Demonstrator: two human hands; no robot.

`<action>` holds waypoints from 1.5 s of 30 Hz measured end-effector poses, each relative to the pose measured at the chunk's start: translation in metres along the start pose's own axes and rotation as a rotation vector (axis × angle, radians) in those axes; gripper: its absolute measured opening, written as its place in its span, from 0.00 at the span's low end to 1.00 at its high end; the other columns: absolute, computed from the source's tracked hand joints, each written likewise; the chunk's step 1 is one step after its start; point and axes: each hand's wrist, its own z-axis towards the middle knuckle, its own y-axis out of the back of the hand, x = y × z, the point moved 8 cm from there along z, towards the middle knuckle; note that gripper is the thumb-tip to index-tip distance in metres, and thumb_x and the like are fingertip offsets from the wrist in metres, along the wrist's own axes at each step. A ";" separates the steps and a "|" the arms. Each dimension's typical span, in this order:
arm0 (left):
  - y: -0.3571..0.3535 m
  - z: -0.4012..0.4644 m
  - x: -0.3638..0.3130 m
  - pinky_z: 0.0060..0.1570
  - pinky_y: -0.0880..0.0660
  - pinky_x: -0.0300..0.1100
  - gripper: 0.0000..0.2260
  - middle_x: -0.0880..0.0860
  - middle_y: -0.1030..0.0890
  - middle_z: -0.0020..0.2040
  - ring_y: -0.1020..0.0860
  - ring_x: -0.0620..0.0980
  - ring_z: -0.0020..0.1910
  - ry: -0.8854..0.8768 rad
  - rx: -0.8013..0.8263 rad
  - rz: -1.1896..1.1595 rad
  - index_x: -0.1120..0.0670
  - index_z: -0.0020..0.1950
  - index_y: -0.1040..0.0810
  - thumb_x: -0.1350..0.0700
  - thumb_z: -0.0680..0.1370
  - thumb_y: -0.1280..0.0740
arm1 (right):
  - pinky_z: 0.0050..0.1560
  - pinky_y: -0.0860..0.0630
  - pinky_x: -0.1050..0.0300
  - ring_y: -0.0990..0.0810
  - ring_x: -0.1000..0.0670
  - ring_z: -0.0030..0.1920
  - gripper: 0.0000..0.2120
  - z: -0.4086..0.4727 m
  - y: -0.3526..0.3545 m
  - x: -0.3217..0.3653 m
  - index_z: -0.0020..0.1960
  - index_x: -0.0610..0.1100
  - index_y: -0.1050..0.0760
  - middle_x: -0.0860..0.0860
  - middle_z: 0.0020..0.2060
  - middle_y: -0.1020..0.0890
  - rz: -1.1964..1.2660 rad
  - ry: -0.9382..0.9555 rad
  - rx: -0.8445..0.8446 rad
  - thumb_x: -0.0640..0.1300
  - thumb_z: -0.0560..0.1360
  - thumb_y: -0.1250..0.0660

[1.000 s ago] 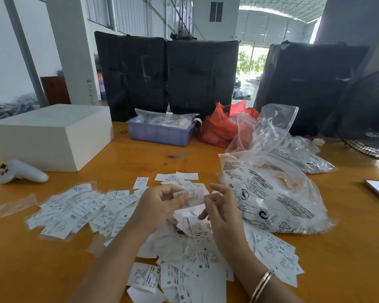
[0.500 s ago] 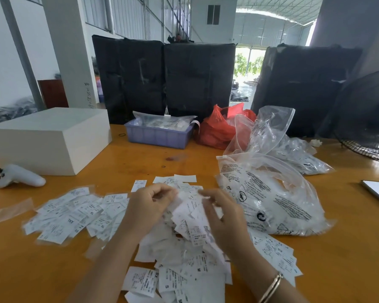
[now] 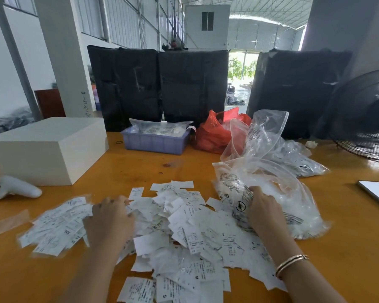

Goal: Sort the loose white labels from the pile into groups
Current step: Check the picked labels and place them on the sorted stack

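Observation:
A loose pile of white printed labels (image 3: pixel 195 232) covers the middle of the orange table (image 3: pixel 348 259). To its left lies a flatter spread group of labels (image 3: pixel 59 226), one marked XXL. My left hand (image 3: pixel 109 219) rests palm down on the labels between that group and the pile, fingers spread, and nothing shows in its grip. My right hand (image 3: pixel 265 206), a bracelet on its wrist, is closed on the lower left side of a large clear printed plastic bag (image 3: pixel 293 204) that lies against the pile's right edge. The fingertips of both hands are partly hidden.
A white box (image 3: pixel 46 149) and a white controller (image 3: pixel 13 189) sit at the far left. A blue tray (image 3: pixel 153 145), a red bag (image 3: pixel 212 136) and more clear bags (image 3: pixel 298 158) stand behind. At the right are a phone (image 3: pixel 376 193) and a fan (image 3: pixel 363 117).
Both hands were together above the pile, handling labels. They have since separated: the left dropped onto the labels at the left, and the right moved right onto the plastic bag.

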 end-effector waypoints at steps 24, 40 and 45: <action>-0.007 -0.044 -0.088 0.55 0.32 0.38 0.07 0.36 0.26 0.49 0.32 0.39 0.55 -0.657 -0.015 -0.387 0.44 0.53 0.21 0.49 0.78 0.37 | 0.32 0.24 0.48 0.25 0.47 0.31 0.19 -0.002 0.021 -0.022 0.59 0.46 0.24 0.49 0.45 0.22 0.386 -0.062 -0.283 0.30 0.73 0.40; 0.006 -0.045 -0.090 0.53 0.33 0.27 0.17 0.32 0.26 0.56 0.29 0.32 0.58 -0.583 0.126 -0.832 0.38 0.59 0.28 0.34 0.74 0.41 | 0.51 0.23 0.62 0.20 0.54 0.40 0.12 -0.068 0.037 0.102 0.52 0.53 0.24 0.53 0.40 0.19 0.862 0.559 -0.226 0.38 0.74 0.35; 0.005 -0.044 -0.089 0.40 0.26 0.29 0.03 0.38 0.18 0.40 0.21 0.37 0.42 -0.529 0.217 -0.876 0.43 0.42 0.19 0.46 0.72 0.30 | 0.40 0.20 0.58 0.18 0.53 0.39 0.21 -0.072 -0.001 0.110 0.51 0.58 0.24 0.55 0.38 0.21 1.185 0.332 0.062 0.31 0.74 0.34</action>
